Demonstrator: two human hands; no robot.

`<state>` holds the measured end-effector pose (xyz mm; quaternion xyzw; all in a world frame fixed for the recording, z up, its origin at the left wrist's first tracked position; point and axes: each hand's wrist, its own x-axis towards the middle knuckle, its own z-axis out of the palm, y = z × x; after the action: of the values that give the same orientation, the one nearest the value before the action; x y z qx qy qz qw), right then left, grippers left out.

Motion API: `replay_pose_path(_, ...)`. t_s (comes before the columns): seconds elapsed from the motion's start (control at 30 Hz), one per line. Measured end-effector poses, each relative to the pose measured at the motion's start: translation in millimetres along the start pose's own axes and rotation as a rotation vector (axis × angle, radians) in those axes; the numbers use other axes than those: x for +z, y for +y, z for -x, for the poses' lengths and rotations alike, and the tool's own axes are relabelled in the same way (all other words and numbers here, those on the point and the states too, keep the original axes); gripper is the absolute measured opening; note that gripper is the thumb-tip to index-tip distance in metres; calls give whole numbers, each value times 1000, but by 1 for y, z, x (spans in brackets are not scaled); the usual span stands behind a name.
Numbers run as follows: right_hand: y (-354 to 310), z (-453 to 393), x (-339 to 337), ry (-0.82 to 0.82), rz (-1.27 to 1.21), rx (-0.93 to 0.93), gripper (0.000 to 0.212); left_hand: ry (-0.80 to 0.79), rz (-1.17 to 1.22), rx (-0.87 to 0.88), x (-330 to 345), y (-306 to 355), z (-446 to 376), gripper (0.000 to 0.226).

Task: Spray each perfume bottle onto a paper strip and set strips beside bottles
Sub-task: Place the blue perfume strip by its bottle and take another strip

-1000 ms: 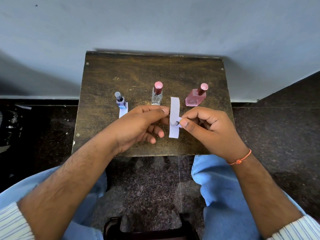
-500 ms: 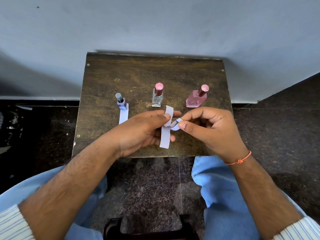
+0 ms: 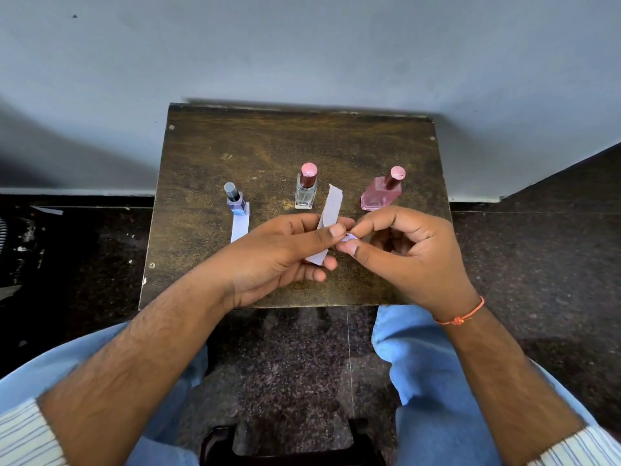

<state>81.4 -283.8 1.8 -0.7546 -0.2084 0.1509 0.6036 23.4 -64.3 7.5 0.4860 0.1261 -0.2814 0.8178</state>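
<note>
Three perfume bottles stand in a row on the dark wooden table (image 3: pixel 268 142): a small blue bottle (image 3: pixel 235 200) on the left, a clear bottle (image 3: pixel 305 193) with a pink cap in the middle, a pink bottle (image 3: pixel 381 195) on the right. A white paper strip (image 3: pixel 240 227) lies flat beside the blue bottle. My left hand (image 3: pixel 285 250) pinches a second paper strip (image 3: pixel 331 206) that stands tilted above the table. My right hand (image 3: pixel 410 250) pinches a small curled bit of paper (image 3: pixel 349 237) right against that strip. Whether it is part of the strip I cannot tell.
The table stands against a pale grey wall (image 3: pixel 302 45). Dark speckled floor (image 3: pixel 537 264) lies on both sides. My knees in blue jeans (image 3: pixel 420 364) sit below the table's near edge, with a dark stool edge (image 3: pixel 289 445) between them.
The strip held in my hands has turned and lifted, its top now leaning right toward the clear bottle. My right fingers have closed in tighter on the curled paper end.
</note>
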Motion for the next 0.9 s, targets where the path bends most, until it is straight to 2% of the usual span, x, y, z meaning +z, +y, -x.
replay_pose_path(0.2,-1,1,-7,-91,62,-85,15,-43,-25,-8,-3,0,1,45)
replay_pose_path(0.43,-2,1,-12,-157,55,-70,15,-114,-125,-1,-8,-2,1,44)
replay_pose_path(0.9,-4,3,-18,-190,9,-4,25,-140,-322,42,-10,1,3,44)
